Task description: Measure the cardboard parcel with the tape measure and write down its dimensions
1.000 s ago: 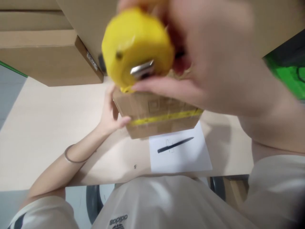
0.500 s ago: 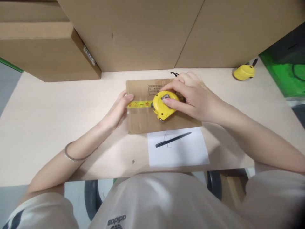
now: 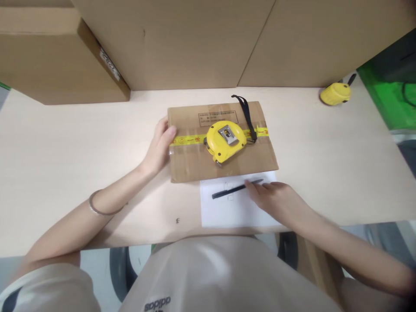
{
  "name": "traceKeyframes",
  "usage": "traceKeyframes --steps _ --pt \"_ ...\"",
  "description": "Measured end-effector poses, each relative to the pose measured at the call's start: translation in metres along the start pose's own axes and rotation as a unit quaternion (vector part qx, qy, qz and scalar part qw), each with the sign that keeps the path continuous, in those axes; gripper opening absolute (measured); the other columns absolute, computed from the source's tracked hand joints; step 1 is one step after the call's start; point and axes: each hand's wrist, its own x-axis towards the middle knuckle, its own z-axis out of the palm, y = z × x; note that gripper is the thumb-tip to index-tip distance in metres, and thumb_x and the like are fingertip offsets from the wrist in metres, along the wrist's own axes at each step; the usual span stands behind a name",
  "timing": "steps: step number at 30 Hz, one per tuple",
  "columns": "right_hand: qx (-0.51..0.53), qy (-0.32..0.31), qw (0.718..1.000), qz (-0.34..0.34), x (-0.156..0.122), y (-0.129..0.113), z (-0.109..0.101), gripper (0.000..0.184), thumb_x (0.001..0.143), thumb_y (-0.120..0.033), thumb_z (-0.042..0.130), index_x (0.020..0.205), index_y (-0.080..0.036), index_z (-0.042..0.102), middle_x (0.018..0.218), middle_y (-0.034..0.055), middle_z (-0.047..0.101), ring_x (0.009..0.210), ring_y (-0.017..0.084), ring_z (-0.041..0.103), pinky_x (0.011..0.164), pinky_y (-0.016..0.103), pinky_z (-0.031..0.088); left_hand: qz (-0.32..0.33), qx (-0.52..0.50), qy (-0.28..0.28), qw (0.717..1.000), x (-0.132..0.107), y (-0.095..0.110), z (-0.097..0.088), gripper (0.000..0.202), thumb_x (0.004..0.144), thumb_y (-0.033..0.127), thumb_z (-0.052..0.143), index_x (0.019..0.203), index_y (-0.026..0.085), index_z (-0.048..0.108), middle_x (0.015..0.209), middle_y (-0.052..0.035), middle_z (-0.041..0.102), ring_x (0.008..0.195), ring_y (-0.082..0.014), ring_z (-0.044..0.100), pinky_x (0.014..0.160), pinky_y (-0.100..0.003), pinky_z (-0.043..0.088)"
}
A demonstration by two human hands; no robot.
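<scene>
My left hand [image 3: 158, 147] grips the left edge of a flat, taped cardboard box [image 3: 191, 167], thumb on top, the other fingers behind the edge and partly hidden. Across the box top rests a yellow tape measure [image 3: 221, 151], lying on its side with a metal belt clip facing up and a black wrist strap [image 3: 246, 113] trailing off it. No hand touches the tape measure. In front of the box, my right hand [image 3: 273, 195] has its curled fingers at a black pen [image 3: 224, 193], which still lies on a white sheet of paper [image 3: 224, 216] with small drawn boxes.
Large cardboard boxes [image 3: 182, 56] wall off the back of the pale table [image 3: 65, 173], and another box [image 3: 65, 65] stands at the back left. A second yellow tape measure [image 3: 336, 94] sits at the back right corner. The table's front edge runs close to my body.
My right hand has let go of the tape measure, leaving it on the box, and has come down to the pen. My left hand stays at the box's left edge.
</scene>
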Motion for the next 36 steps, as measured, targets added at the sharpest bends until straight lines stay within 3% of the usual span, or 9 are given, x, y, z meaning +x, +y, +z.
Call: traceKeyframes --steps 2,4,7,9,12,15,19,25,36 --pt "0.014 0.017 1.000 -0.012 0.001 0.005 0.000 0.032 0.072 0.012 0.045 0.067 -0.018 0.058 0.051 -0.0003 0.055 0.043 0.014 0.048 0.046 0.030 0.029 0.000 -0.024 0.008 1.000 0.000 0.002 0.003 0.052 0.090 0.064 0.061 0.125 0.025 0.058 0.146 -0.0050 0.055 0.148 -0.0315 0.041 0.122 -0.044 0.038" --pt "0.129 0.055 0.990 -0.008 0.002 0.007 -0.002 0.029 0.079 0.005 0.048 0.064 -0.020 0.050 0.052 -0.0018 0.053 0.044 0.013 0.046 0.048 0.029 0.030 0.006 -0.038 0.000 0.999 0.000 0.002 0.003 0.056 0.087 0.066 0.062 0.126 0.025 0.059 0.145 -0.0043 0.057 0.147 -0.0327 0.042 0.120 -0.045 0.041" --pt "0.358 0.108 0.927 0.017 0.005 0.005 0.005 0.022 0.082 -0.008 0.051 0.065 -0.022 0.046 0.051 -0.0038 0.051 0.044 0.012 0.045 0.048 0.027 0.035 0.007 -0.050 -0.007 0.999 0.001 -0.002 0.001 0.060 0.086 0.070 0.061 0.128 0.027 0.059 0.146 -0.0035 0.057 0.148 -0.0332 0.040 0.120 -0.047 0.041" --pt "0.423 0.112 0.899 0.036 0.008 -0.002 0.018 0.016 0.086 -0.019 0.052 0.071 -0.022 0.051 0.055 -0.0039 0.057 0.046 0.012 0.052 0.048 0.025 0.040 0.005 -0.051 -0.012 0.999 0.001 -0.005 -0.001 0.060 0.085 0.071 0.062 0.128 0.029 0.059 0.150 -0.0040 0.054 0.150 -0.0335 0.038 0.120 -0.048 0.042" --pt "0.458 0.106 0.877 0.099 0.015 -0.014 0.038 0.011 0.092 -0.029 0.055 0.086 -0.022 0.061 0.067 -0.0021 0.069 0.052 0.011 0.062 0.052 0.021 0.048 0.038 -0.057 -0.051 0.996 0.000 -0.008 -0.004 0.075 0.077 0.076 0.067 0.139 0.036 0.051 0.157 -0.0006 0.045 0.154 -0.0352 0.030 0.121 -0.049 0.042" --pt "0.470 0.098 0.857 0.185 0.019 -0.025 0.047 0.006 0.088 -0.027 0.062 0.084 -0.022 0.062 0.066 -0.0021 0.069 0.052 0.011 0.062 0.051 0.020 0.049 0.106 -0.059 -0.108 0.987 0.001 -0.008 -0.008 0.101 0.071 0.075 0.075 0.154 0.044 0.027 0.163 0.0033 0.035 0.157 -0.0371 0.020 0.124 -0.052 0.036" --pt "0.475 0.103 0.835 0.258 0.021 -0.037 0.050 0.009 0.083 -0.026 0.064 0.076 -0.021 0.060 0.063 -0.0017 0.066 0.049 0.011 0.058 0.049 0.021 0.048 0.137 -0.019 -0.159 0.978 0.005 -0.010 -0.012 0.098 0.081 0.059 0.075 0.158 0.045 0.017 0.169 0.0038 0.021 0.160 -0.0335 0.011 0.132 -0.052 0.020" --pt "0.497 0.102 0.815 0.279 0.021 -0.041 0.051 0.016 0.088 -0.030 0.063 0.076 -0.020 0.066 0.070 0.0022 0.070 0.054 0.012 0.063 0.054 0.023 0.051 0.147 -0.015 -0.155 0.977 0.009 -0.017 -0.015 0.098 0.080 0.062 0.074 0.158 0.043 0.018 0.165 -0.0018 0.030 0.157 -0.0382 0.020 0.128 -0.059 0.027" --pt "0.494 0.090 0.814 0.292 0.024 -0.039 0.042 0.009 0.085 -0.021 0.068 0.076 -0.020 0.068 0.074 0.0021 0.072 0.061 0.012 0.066 0.058 0.023 0.052 0.176 -0.004 -0.154 0.972 0.011 -0.019 -0.012 0.097 0.079 0.064 0.073 0.158 0.043 0.020 0.163 -0.0001 0.033 0.156 -0.0387 0.022 0.128 -0.060 0.028"
